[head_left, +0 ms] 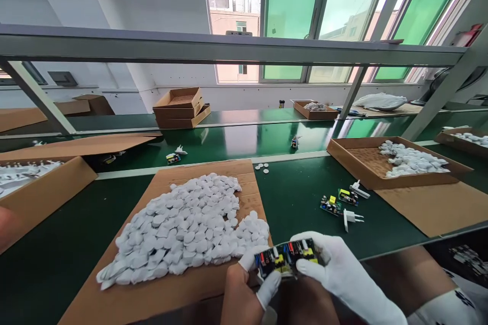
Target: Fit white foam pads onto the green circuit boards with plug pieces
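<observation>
The left hand [249,284] angles up from the lower edge, its white-covered fingers [269,288] pinched on the near side of the circuit boards [286,258]; the gloved right hand [324,264] reaches in diagonally, thumb and fingers closed around their right end, before the cardboard sheet [247,183] on the bench [297,193].

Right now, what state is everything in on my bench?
Left hand: gripping the boards' left end
Right hand: gloved, gripping their right end
Circuit boards: held, components up
White discs: loose, heaped
Cardboard sheet: flat, partly covered
Right-hand tray: open, part filled
Stacked trays: top one open
Two-pin plug: lying loose
</observation>
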`<act>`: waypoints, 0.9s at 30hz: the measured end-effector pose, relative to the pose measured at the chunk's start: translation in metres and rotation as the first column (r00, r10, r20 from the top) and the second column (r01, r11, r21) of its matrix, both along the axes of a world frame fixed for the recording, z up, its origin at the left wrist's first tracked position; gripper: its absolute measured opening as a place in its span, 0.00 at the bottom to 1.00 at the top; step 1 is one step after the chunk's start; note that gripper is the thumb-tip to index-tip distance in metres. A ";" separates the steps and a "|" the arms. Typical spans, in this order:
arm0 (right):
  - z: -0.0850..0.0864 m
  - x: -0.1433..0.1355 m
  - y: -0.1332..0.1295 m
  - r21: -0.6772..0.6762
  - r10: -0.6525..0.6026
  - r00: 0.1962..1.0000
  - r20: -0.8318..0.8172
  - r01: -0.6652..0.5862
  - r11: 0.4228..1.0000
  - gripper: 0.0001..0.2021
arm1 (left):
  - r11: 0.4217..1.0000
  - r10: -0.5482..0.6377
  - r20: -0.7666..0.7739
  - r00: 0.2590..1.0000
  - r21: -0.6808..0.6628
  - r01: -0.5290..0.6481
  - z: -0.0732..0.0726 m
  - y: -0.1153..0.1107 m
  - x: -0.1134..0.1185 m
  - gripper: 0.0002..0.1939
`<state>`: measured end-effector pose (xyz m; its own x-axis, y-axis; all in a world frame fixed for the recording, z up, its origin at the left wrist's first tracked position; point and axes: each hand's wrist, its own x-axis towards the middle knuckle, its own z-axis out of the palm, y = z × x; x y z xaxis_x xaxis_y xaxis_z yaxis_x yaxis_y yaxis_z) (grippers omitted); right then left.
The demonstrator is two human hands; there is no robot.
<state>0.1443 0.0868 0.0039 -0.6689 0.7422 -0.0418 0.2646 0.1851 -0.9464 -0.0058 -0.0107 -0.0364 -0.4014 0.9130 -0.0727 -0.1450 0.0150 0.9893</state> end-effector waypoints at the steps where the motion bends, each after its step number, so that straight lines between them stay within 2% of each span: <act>1: -0.001 -0.001 -0.002 0.016 -0.025 1.000 -0.001 0.025 1.000 0.13 | 1.000 0.012 -0.016 1.000 -0.008 -0.012 0.001 0.000 0.001 0.25; 4: -0.002 -0.003 -0.007 0.073 -0.122 0.992 -0.019 0.123 0.990 0.13 | 0.998 0.055 -0.078 0.995 -0.024 -0.057 0.002 0.000 0.002 0.22; 6: -0.001 -0.004 -0.007 0.079 -0.134 0.990 -0.033 0.136 0.988 0.13 | 0.997 0.072 -0.114 0.991 -0.010 -0.074 0.002 -0.001 0.001 0.20; 7: -0.001 -0.003 -0.006 0.051 -0.104 0.994 -0.043 0.106 0.993 0.13 | 0.998 0.064 -0.107 0.992 -0.009 -0.065 0.003 -0.003 -0.001 0.19; 9: -0.002 -0.001 -0.002 -0.090 0.020 0.995 -0.101 -0.029 0.996 0.13 | 1.000 0.009 -0.016 1.000 -0.015 -0.010 0.002 -0.007 -0.005 0.21; 11: -0.005 0.003 0.003 -0.275 0.129 0.972 -0.198 -0.181 0.944 0.15 | 0.997 -0.071 0.123 0.990 -0.022 0.074 0.002 -0.013 -0.009 0.24; 13: -0.009 0.007 0.005 -0.402 0.159 0.948 -0.276 -0.264 0.877 0.19 | 0.988 -0.147 0.221 0.964 -0.015 0.154 0.001 -0.017 -0.013 0.26; 17: -0.014 0.010 0.006 -0.495 0.151 0.925 -0.348 -0.318 0.808 0.22 | 0.969 -0.245 0.300 0.922 0.039 0.245 0.002 -0.019 -0.015 0.25; 20: -0.016 0.011 0.004 -0.523 0.156 0.921 -0.356 -0.334 0.784 0.24 | 0.958 -0.284 0.354 0.891 0.058 0.282 -0.001 -0.016 -0.014 0.24; 23: -0.019 0.014 0.001 -0.551 0.149 0.932 -0.330 -0.318 0.772 0.25 | 0.955 -0.281 0.409 0.868 0.027 0.296 -0.009 -0.018 -0.011 0.26; 27: -0.025 0.020 -0.001 -0.597 0.138 0.940 -0.311 -0.307 0.741 0.24 | 0.961 -0.248 0.411 0.877 -0.012 0.277 -0.017 -0.022 -0.006 0.28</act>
<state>0.1646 0.0857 -0.0207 -0.8628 0.4300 -0.2659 0.0519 -0.4479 -0.8926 -0.0121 -0.0327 -0.0533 -0.0703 0.9677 -0.2420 -0.5108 0.1734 0.8420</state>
